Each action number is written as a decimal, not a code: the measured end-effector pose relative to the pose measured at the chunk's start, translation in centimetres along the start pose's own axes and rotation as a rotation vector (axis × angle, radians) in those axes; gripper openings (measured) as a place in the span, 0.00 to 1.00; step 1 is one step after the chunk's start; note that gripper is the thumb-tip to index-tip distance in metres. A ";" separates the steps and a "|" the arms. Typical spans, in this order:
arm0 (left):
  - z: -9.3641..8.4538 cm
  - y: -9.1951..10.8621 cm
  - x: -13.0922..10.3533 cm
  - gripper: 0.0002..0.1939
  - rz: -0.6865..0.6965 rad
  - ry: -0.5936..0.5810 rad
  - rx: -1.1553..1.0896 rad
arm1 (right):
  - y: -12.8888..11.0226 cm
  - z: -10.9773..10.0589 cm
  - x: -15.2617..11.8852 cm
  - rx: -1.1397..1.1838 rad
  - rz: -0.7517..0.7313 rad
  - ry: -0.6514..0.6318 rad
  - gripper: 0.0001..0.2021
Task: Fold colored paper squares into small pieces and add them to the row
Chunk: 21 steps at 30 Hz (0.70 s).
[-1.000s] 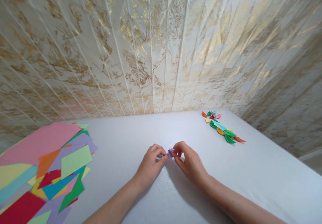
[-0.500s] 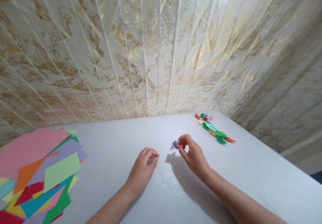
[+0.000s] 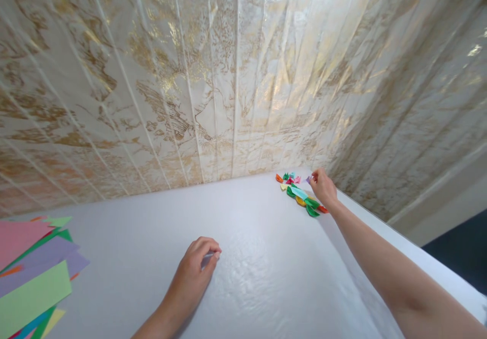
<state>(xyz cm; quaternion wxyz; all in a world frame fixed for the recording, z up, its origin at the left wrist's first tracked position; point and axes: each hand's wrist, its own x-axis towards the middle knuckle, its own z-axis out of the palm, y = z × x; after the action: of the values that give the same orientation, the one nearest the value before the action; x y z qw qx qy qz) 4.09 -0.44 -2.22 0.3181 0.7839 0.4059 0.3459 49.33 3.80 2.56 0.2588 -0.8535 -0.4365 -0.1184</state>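
My right hand (image 3: 323, 188) is stretched out to the far right of the table. Its fingertips pinch a small purple folded paper figure (image 3: 308, 179), of which only a pointed bit shows. Just left of that hand lies a group of little folded paper pieces: an orange one (image 3: 279, 178), a pink one (image 3: 298, 179), and a row with a light blue piece (image 3: 299, 193) and a green piece (image 3: 312, 210). My left hand (image 3: 198, 265) rests on the table at the lower middle, thumb and forefinger tips together, with nothing visible between them.
A loose pile of coloured paper sheets, with a light green sheet (image 3: 36, 296) on top, spreads over the left side. The white table (image 3: 152, 232) meets a gold-patterned curtain (image 3: 213, 100) at the back. Its right edge runs beneath my right forearm.
My right hand has carried the purple paper figure away to the far right, beside the folded pieces. The view has turned rightward. My left hand stays on the table, its fingertips now together.
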 end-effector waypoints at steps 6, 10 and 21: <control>-0.1 0.2 0.1 0.09 0.003 -0.006 0.026 | 0.7 2.6 1.1 -0.066 0.039 -0.105 0.08; -0.2 0.3 0.1 0.09 -0.002 -0.015 0.022 | 0.9 3.6 1.6 -0.091 0.033 -0.151 0.08; -0.1 0.1 0.1 0.10 -0.005 -0.016 0.027 | 1.8 4.5 1.8 -0.110 0.034 -0.204 0.10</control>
<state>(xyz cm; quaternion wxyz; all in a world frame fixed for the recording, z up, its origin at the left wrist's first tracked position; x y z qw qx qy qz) 4.07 -0.44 -2.02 0.3118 0.7897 0.4100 0.3333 51.75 6.61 -1.00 0.1680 -0.8814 -0.4387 -0.0502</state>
